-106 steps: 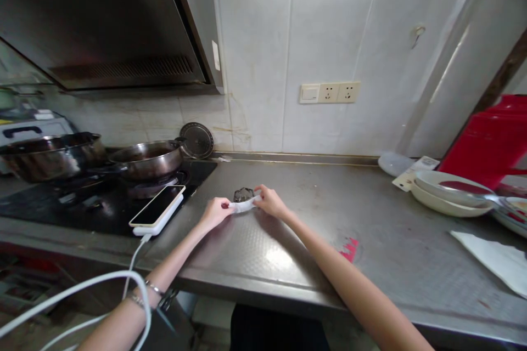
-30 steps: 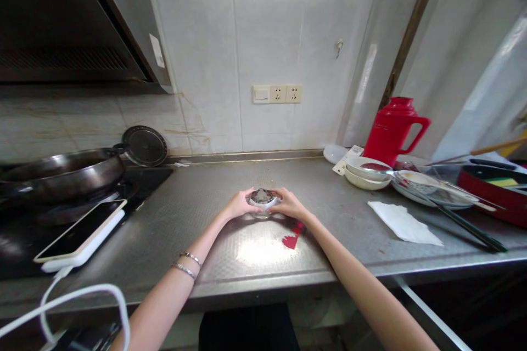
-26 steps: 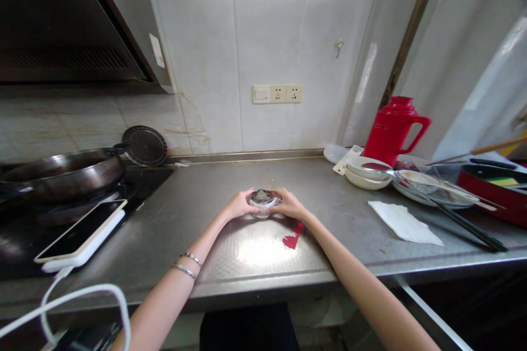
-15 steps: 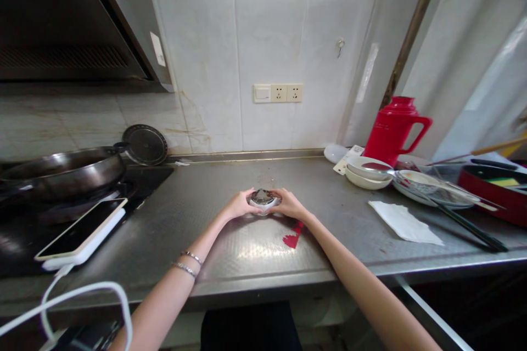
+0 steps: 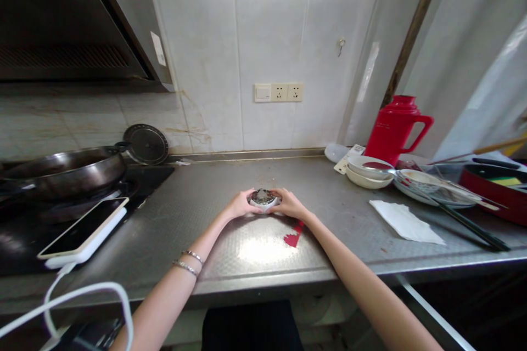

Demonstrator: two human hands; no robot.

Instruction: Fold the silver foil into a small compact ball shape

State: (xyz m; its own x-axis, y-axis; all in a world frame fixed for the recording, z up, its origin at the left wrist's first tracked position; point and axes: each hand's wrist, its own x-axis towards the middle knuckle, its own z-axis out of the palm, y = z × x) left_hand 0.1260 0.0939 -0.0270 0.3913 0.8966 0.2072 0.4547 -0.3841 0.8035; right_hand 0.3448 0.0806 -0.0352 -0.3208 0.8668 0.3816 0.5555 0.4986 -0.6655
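Observation:
Between my two hands, low over the middle of the steel counter, sits a small round object with a shiny silver top and a whitish lower part; its exact kind is not clear. My left hand grips its left side, thumb at the front and fingers curled behind. From the right, my right hand holds it the same way. Part of its sides is hidden by my fingers. A torn red scrap lies on the counter in front of my right hand, partly beside my forearm.
At left, a pan stands on the black stove, with a phone and white cable nearer me. To the right are stacked bowls, a red thermos, a white tissue, plates and a red pot.
The bright patch on the counter in front of my hands has grown stronger. The view has shifted very slightly; both hands keep the same hold on the round object.

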